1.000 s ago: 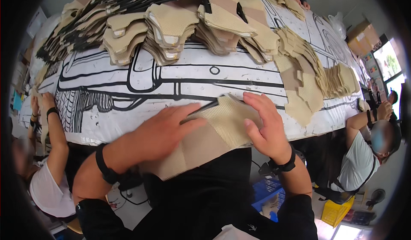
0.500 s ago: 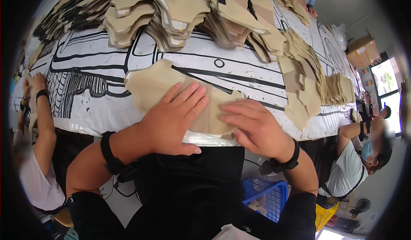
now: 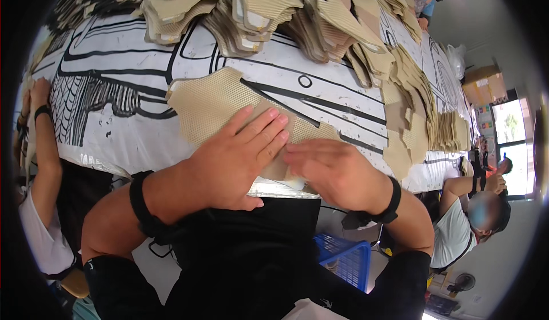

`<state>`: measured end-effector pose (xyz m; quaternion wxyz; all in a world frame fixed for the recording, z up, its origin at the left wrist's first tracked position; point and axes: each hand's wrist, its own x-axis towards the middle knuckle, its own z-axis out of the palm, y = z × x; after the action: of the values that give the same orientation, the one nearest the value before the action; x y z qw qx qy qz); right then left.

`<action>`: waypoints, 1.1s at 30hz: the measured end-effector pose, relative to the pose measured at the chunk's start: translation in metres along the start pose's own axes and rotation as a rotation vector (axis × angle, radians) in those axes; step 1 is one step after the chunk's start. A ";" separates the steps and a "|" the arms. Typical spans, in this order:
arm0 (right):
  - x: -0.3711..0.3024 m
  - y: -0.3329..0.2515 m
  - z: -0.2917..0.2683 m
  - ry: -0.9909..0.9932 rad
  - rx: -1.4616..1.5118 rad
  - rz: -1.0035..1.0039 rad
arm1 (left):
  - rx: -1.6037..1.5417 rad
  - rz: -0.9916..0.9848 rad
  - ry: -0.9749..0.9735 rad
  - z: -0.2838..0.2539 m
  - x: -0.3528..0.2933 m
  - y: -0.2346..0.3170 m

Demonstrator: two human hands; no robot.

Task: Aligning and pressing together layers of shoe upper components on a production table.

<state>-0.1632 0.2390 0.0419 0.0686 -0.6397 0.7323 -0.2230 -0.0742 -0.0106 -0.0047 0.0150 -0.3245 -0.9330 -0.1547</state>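
Note:
A beige mesh fabric piece (image 3: 203, 111) lies on the table before me, with a smooth tan band across it and a black strip (image 3: 283, 104) along its far edge. My left hand (image 3: 237, 157) rests flat on the mesh and band, fingers stretched out. Over the piece's right part is my right hand (image 3: 343, 168), its fingers bent together and pointing left, tips at the tan band. Its thumb and whatever lies under the fingers are hidden, and the fingers are slightly blurred.
Stacks of similar beige pieces (image 3: 266, 3) line the far side of the table. More pieces (image 3: 449, 131) stand at the right. The table cover (image 3: 123, 140) is white with black line drawings. A blue basket (image 3: 349, 263) sits below. Other people (image 3: 457, 228) work on both sides.
My right hand has moved left over the fabric, its fingers drawn closer together toward my left hand. My left hand stays flat on the piece. The view has shifted slightly.

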 end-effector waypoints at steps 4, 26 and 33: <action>-0.015 -0.002 0.005 -0.064 -0.071 -0.064 | -0.021 0.018 -0.007 -0.001 0.000 -0.002; -0.048 -0.012 0.021 0.020 -0.165 -0.013 | -0.033 0.112 -0.110 0.000 0.000 0.021; -0.061 -0.008 0.012 -0.018 -0.350 -0.036 | -0.033 0.126 -0.181 -0.007 0.011 0.026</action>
<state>-0.1413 0.2942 0.0231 -0.0414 -0.6568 0.7478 -0.0875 -0.0680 0.0132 0.0104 -0.0652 -0.3952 -0.9057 -0.1387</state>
